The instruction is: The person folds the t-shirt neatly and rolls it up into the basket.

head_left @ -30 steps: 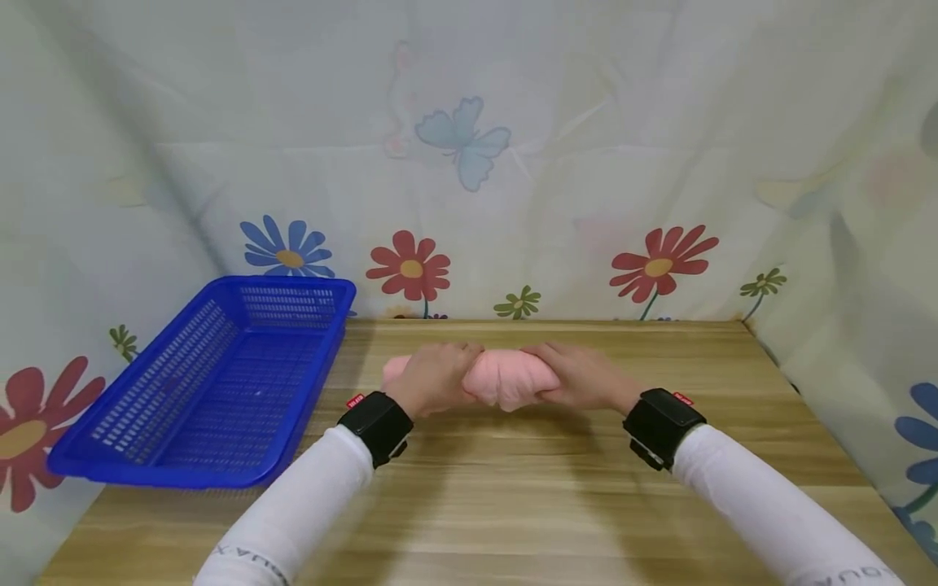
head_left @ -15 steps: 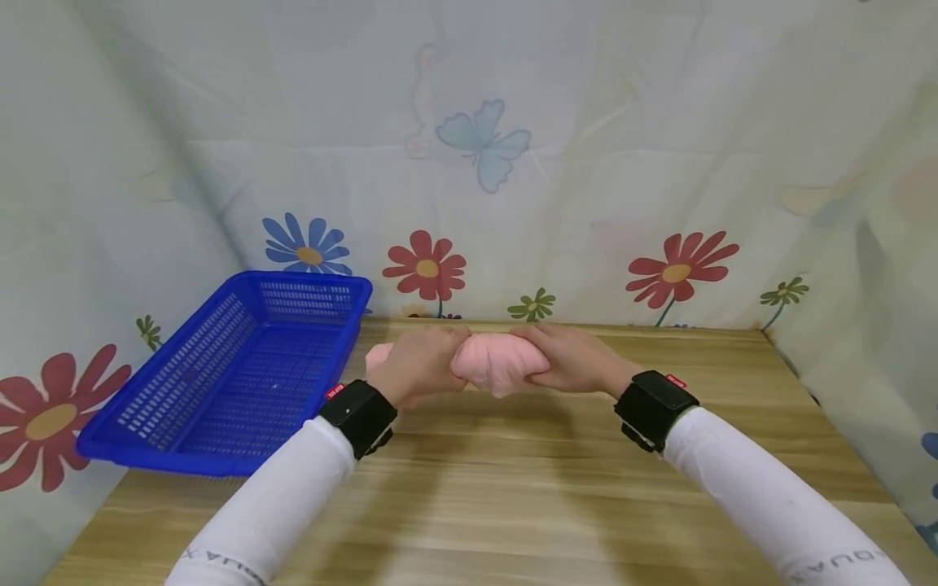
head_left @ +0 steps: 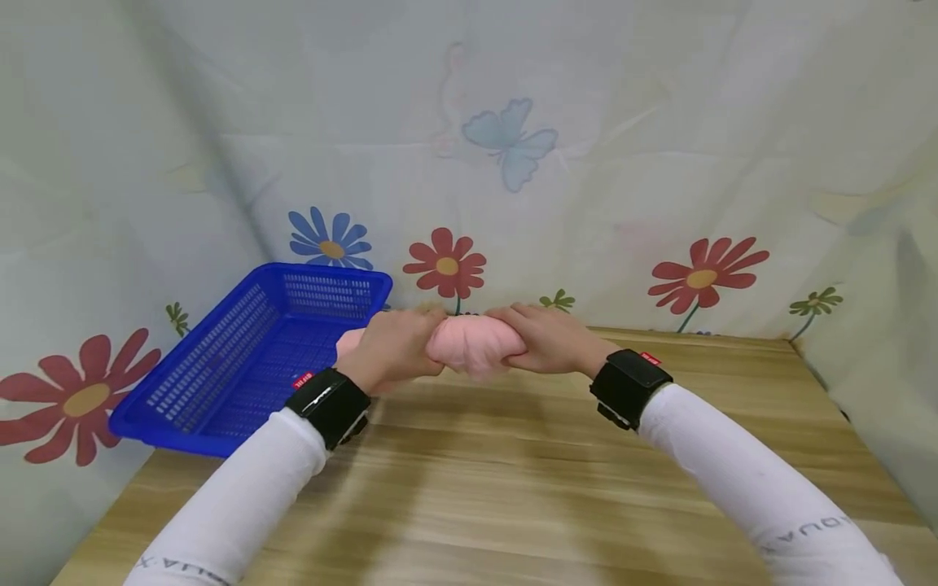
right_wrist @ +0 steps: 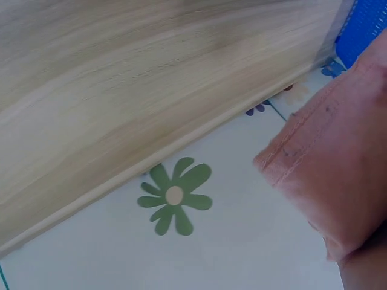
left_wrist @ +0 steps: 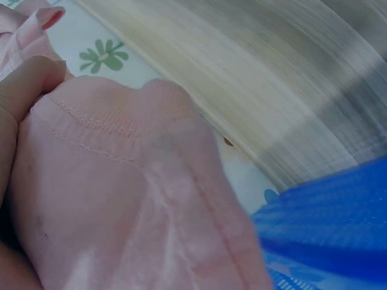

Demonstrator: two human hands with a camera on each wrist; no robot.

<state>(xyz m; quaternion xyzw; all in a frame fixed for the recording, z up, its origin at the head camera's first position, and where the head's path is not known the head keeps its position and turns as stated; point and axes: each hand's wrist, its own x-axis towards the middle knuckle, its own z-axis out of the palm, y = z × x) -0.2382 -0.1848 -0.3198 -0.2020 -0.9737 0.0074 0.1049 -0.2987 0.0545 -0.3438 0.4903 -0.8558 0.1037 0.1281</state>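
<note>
A bunched pink garment (head_left: 472, 342) is stretched between my two hands over the back of the table. My left hand (head_left: 392, 346) grips it, fingers curled round the cloth, and a short pink end sticks out past that hand by the basket. At the other end my right hand (head_left: 553, 338) holds the bundle. In the left wrist view the garment (left_wrist: 115, 199) shows stitched seams and a ribbed band. Its stitched edge also fills the right side of the right wrist view, as a fold of garment (right_wrist: 338, 145). Inner folds are hidden.
To the left stands a blue perforated plastic basket (head_left: 183, 439), its near right part behind my left arm. The wood-grain table (head_left: 557, 496) runs back to a white curtain (head_left: 623, 106) printed with flowers and a butterfly.
Both hands have carried the pink garment leftward and a little higher, closer to the basket; the left hand now overlaps its right rim. The head view has turned slightly left.
</note>
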